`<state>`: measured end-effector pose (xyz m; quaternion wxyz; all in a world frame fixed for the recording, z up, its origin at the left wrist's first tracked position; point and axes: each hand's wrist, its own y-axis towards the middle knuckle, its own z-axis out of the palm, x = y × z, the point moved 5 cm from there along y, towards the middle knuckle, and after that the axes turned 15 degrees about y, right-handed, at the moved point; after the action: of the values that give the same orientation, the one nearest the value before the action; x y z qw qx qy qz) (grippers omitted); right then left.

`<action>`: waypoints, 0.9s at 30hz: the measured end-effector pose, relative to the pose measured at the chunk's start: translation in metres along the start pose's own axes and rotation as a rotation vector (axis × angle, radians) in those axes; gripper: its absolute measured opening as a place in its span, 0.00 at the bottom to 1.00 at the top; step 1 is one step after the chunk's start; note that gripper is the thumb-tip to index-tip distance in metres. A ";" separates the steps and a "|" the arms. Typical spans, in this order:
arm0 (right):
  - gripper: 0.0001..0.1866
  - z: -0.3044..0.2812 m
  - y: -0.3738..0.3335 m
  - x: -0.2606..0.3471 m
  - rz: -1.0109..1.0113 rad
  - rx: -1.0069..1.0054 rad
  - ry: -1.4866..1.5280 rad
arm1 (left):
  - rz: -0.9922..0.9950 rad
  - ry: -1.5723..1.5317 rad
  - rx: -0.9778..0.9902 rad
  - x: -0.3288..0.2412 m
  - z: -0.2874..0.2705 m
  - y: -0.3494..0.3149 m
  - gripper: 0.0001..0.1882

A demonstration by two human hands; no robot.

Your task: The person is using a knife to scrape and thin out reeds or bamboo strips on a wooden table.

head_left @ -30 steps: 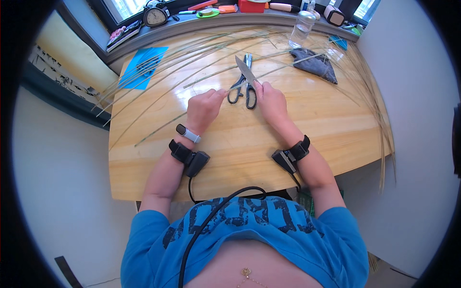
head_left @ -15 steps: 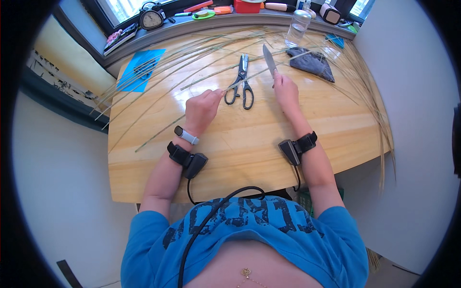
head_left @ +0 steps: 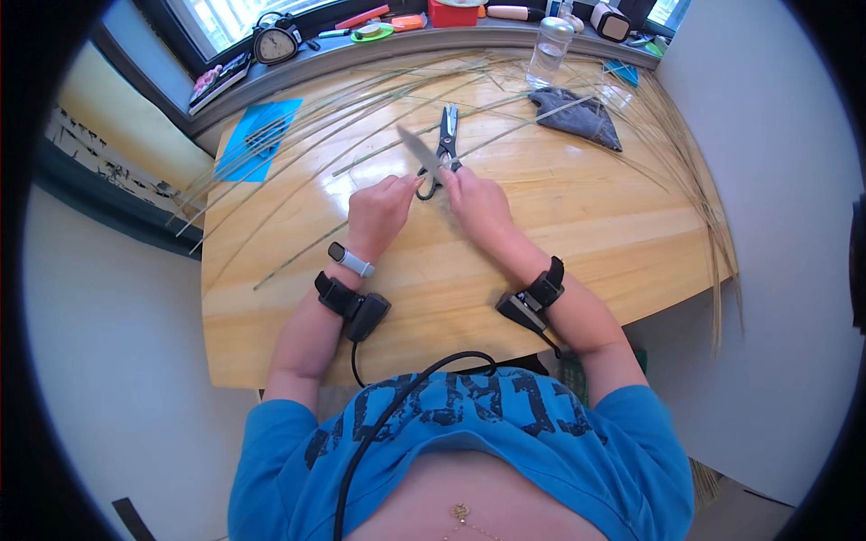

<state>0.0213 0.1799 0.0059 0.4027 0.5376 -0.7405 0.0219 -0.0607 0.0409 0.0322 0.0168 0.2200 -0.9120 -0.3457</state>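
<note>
My left hand (head_left: 379,209) is closed on a thin, greenish plant strip (head_left: 505,133), which runs past it to the lower left and away to the upper right. Gripped in my right hand (head_left: 481,207) is a knife (head_left: 418,149), its blade angled up and left. The two hands are close together, with the knife near the strip just beyond my left fingers; whether blade and strip touch is hard to tell. Black-handled scissors (head_left: 448,135) lie on the table behind the knife, partly covered by it and my right hand.
More long strips (head_left: 379,101) spread across the wooden table (head_left: 433,288), some hanging over its right edge. A blue sheet (head_left: 257,140) lies at left. Toward the back right are a dark pouch (head_left: 577,117) and a clear bottle (head_left: 548,56). An alarm clock (head_left: 275,41) stands on the sill.
My right hand has swung left with the knife, from beside the scissors to close by my left hand. The left hand holds nearly the same place.
</note>
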 end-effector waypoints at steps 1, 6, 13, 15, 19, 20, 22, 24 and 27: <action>0.20 0.003 0.000 0.004 0.084 0.031 0.074 | -0.009 0.008 0.003 0.001 -0.001 -0.001 0.06; 0.20 -0.027 0.019 -0.042 0.216 -0.135 0.067 | -0.024 -0.023 -0.017 0.000 -0.007 0.002 0.06; 0.21 -0.013 0.007 -0.019 0.117 -0.100 0.056 | -0.051 -0.030 -0.025 0.002 -0.005 -0.001 0.06; 0.21 -0.017 0.011 -0.028 0.165 -0.116 0.079 | -0.052 -0.044 -0.036 0.003 -0.004 0.000 0.06; 0.21 -0.005 0.005 -0.010 0.151 -0.072 0.111 | -0.061 -0.083 -0.034 0.002 -0.001 0.000 0.06; 0.21 0.003 -0.001 0.003 0.102 -0.045 0.119 | -0.060 -0.100 -0.034 0.001 0.000 0.000 0.06; 0.20 0.005 0.000 0.005 0.061 -0.065 0.201 | -0.063 -0.096 -0.036 0.002 -0.001 -0.001 0.06; 0.20 -0.002 0.009 -0.018 0.032 -0.164 0.283 | -0.042 -0.081 -0.049 0.002 -0.002 0.000 0.06; 0.18 -0.013 0.016 -0.037 0.564 -0.065 1.110 | 0.000 -0.055 -0.055 -0.001 -0.005 0.000 0.07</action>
<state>0.0190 0.2212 -0.0019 0.7223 0.2174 -0.5346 0.3811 -0.0586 0.0381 0.0360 -0.0023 0.2098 -0.9023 -0.3767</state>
